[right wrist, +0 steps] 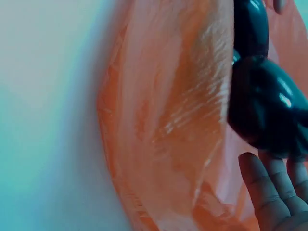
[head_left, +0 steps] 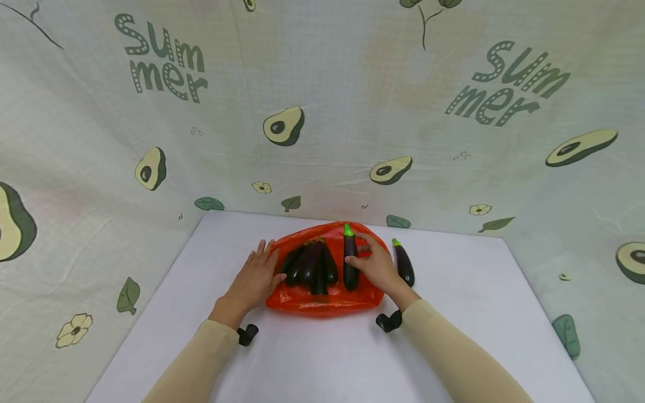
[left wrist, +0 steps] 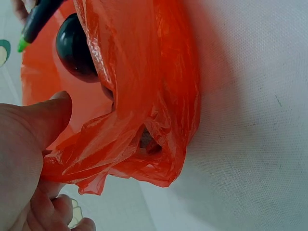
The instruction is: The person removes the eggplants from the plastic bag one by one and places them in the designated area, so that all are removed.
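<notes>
A red plastic bag (head_left: 322, 307) lies spread on the table with its mouth open. Inside it rests a bunch of dark purple eggplants (head_left: 311, 263). My left hand (head_left: 254, 280) holds the bag's left edge; its thumb (left wrist: 55, 113) is inside the mouth and the other fingers are outside. Over the right part of the bag, my right hand (head_left: 377, 270) grips one eggplant (head_left: 350, 260) with a bright green stem, pointing away from me. Another eggplant (head_left: 403, 264) lies on the table just right of the bag, beyond the right hand. In the right wrist view, fingers (right wrist: 272, 192) reach toward a glossy eggplant (right wrist: 269, 106).
The white table (head_left: 463, 313) extends around the bag. A cloth backdrop (head_left: 332, 101) printed with avocados, leaves and lettering stands behind and at both sides. Dark wrist devices (head_left: 389, 322) sit below both hands.
</notes>
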Available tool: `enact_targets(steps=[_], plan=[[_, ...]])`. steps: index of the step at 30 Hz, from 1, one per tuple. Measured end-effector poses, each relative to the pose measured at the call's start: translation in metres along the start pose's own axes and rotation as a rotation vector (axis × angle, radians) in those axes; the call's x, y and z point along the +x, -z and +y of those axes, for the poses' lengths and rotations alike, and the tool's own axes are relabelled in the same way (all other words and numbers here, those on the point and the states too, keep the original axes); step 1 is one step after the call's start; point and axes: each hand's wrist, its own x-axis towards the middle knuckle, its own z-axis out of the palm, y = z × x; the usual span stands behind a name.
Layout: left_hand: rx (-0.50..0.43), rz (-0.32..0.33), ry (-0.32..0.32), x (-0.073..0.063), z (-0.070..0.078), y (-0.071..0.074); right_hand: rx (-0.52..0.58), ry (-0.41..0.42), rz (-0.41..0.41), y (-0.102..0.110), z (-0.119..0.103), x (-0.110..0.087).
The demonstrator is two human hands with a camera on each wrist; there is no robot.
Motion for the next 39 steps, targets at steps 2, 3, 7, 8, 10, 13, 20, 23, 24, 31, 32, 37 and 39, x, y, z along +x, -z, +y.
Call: enact_targets(steps=[2, 3, 7, 8, 10, 13, 20, 23, 24, 31, 32, 37, 39], plan=[[-0.003, 0.002, -0.002, 0.0, 0.0, 0.0, -0.004, 0.022, 0.012, 0.002, -0.001, -0.003], [-0.002, 0.003, -0.002, 0.0, 0.0, 0.001, -0.004, 0.033, 0.015, 0.003, -0.002, -0.005], [-0.003, 0.004, -0.005, 0.0, 0.001, 0.001, -0.004, 0.06, 0.03, 0.008, -0.003, -0.012], [-0.003, 0.004, -0.006, 0.0, 0.001, 0.001, -0.006, 0.064, 0.035, 0.009, -0.003, -0.014], [-0.003, 0.007, -0.008, 0.0, 0.001, 0.001, -0.012, 0.064, 0.046, 0.013, -0.001, -0.018], [0.006, 0.009, -0.01, 0.0, 0.002, 0.0, -0.026, 0.058, 0.066, 0.018, 0.001, -0.023], [0.001, 0.008, -0.004, -0.001, 0.003, 0.0, -0.016, 0.062, 0.098, 0.033, 0.005, -0.031], [0.004, 0.008, 0.001, -0.002, 0.004, 0.0, -0.019, 0.061, 0.116, 0.043, 0.008, -0.032], [0.007, 0.007, 0.003, -0.002, 0.004, 0.0, -0.028, 0.058, 0.122, 0.047, 0.009, -0.032], [0.012, 0.004, 0.006, -0.002, 0.003, 0.001, -0.104, 0.048, 0.174, 0.071, 0.017, -0.034], [0.014, 0.003, 0.005, -0.002, 0.003, 0.001, -0.108, 0.049, 0.18, 0.074, 0.019, -0.034], [0.012, 0.004, 0.001, -0.002, 0.004, 0.001, -0.118, 0.028, 0.195, 0.09, 0.026, -0.034], [0.009, 0.006, 0.002, -0.002, 0.004, 0.001, -0.125, 0.018, 0.201, 0.096, 0.029, -0.034]])
